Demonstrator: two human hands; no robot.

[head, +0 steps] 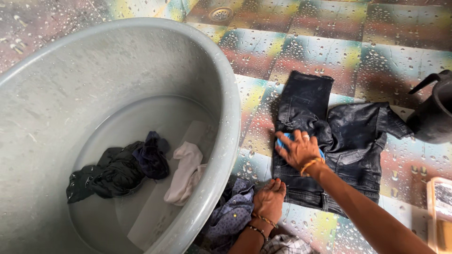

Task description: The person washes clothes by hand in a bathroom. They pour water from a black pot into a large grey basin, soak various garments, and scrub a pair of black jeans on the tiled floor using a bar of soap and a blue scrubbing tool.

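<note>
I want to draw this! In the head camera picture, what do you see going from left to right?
Grey tub with dark clothes and a pale cloth inside → left hand → right hand on a blue brush → dark jeans → black jug.

Wet tiled floor (pixel 301 47), glossy tiles in teal, yellow, pink-brown patches, printed droplet pattern. Round metal floor drain (pixel 221 13) at top edge. Large grey plastic tub (pixel 226 94) fills left half, shallow water inside. Dark plastic jug (pixel 435 113) at right edge. Pale container (pixel 440 211) in lower right corner, partly cut off. Even daylight, soft reflections on tiles.
</note>
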